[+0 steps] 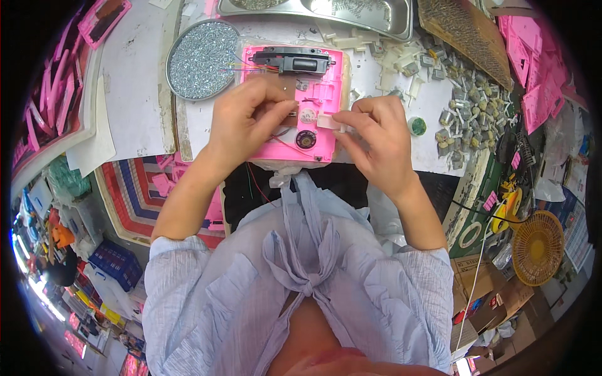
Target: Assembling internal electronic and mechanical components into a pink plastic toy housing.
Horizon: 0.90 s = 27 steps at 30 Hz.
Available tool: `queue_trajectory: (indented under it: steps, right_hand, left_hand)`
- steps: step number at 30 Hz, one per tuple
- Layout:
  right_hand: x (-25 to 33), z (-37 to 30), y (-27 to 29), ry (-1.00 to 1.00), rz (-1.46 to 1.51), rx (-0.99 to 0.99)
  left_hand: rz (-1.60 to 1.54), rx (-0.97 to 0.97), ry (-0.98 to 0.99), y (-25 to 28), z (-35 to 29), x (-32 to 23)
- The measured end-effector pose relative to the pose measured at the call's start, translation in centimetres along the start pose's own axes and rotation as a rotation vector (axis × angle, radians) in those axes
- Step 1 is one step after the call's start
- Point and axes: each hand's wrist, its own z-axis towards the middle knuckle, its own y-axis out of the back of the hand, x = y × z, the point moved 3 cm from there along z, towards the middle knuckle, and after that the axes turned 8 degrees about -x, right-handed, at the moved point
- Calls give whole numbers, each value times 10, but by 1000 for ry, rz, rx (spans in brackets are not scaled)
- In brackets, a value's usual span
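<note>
A pink plastic housing (323,150) lies before me on the table, its inner side up. Across its far end sits a black plastic mechanism (288,61) with thin coloured wires on its left. Nearer me in the housing are a round pale part (307,116) and a small round black speaker (305,139). My right hand (382,138) pinches a small white plastic piece (327,121) over the housing's right side. Over its left side, my left hand (248,119) has thumb and forefinger closed; a small metal bit shows at the fingertips, too small to name.
A round tray of small silvery screws (204,59) stands at the far left. Small motors with white plastic parts (476,119) are piled at the right, near a small green-topped round thing (416,126). A metal tray (357,14) lies at the back. Pink parts (533,69) fill the far right.
</note>
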Motion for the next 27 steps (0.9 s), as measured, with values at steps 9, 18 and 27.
queue_trajectory:
  steps: [9, 18, 27]
  right_hand:
    - [6, 14, -8, 124, -28, 51]
    - [-23, 1, -24, 118, 163, -58]
    - [-31, 8, -21, 110, 212, 36]
  left_hand:
    - [-39, -81, -31, -7, -2, 1]
    - [-22, -94, -66, -6, -2, 1]
    - [-37, -72, -14, -6, -5, 5]
